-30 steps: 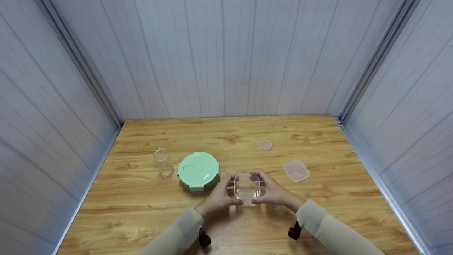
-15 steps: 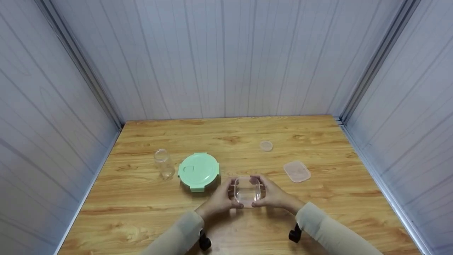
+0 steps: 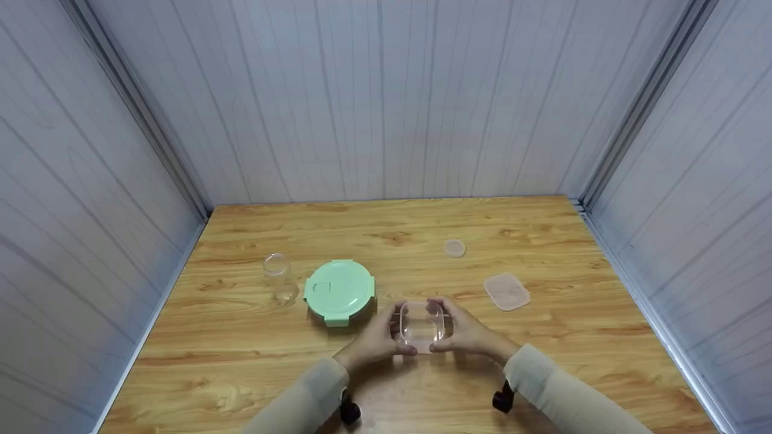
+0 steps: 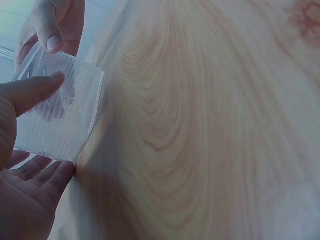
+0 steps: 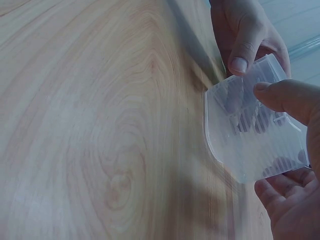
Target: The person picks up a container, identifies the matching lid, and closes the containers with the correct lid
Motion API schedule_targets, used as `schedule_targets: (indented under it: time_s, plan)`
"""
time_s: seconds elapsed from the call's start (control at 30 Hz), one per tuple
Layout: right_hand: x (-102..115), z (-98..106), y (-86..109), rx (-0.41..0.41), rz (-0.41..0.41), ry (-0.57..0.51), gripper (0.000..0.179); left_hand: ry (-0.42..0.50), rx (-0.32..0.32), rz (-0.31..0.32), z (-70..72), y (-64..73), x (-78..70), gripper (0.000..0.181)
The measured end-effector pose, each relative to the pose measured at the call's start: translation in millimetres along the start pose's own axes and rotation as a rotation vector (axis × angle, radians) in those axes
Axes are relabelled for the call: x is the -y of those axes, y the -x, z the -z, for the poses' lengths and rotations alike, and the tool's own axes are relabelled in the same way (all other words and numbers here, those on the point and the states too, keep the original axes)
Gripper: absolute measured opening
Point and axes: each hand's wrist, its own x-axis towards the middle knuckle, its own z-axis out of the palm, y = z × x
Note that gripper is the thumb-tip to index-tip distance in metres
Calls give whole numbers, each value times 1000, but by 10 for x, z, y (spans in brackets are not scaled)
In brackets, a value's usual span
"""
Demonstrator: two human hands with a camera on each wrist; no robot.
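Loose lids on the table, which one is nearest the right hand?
The square lid; the small round lid lies farther from the right hand, toward the back wall.

With twelve o'clock at the far edge, I observe a wood-grain table supporting: a clear cylinder at ten; a green-lidded round container at ten, nearer centre; a small translucent disc at one; a flat translucent square at two.

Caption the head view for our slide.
Left hand and right hand hold a clear box near a green lid.
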Motion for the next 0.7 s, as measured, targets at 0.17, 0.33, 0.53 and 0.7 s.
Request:
schedule_targets:
  time_s: [0.17,0.33,0.53,0.7]
  plan:
    - [-3,-11,1,-5,10,-21,99,-27,11,-19,21,-20,38,98]
    - [9,-13,11,-8,-4,-35,100,-69,11,-12,19,-21,54,91]
    - [27,26,29,17,-21,-6,107,-108,-5,-6,21,-19,57,83]
    - [20,107,38,33,-15,4,108,-134,-15,-10,14,-31,49,78]
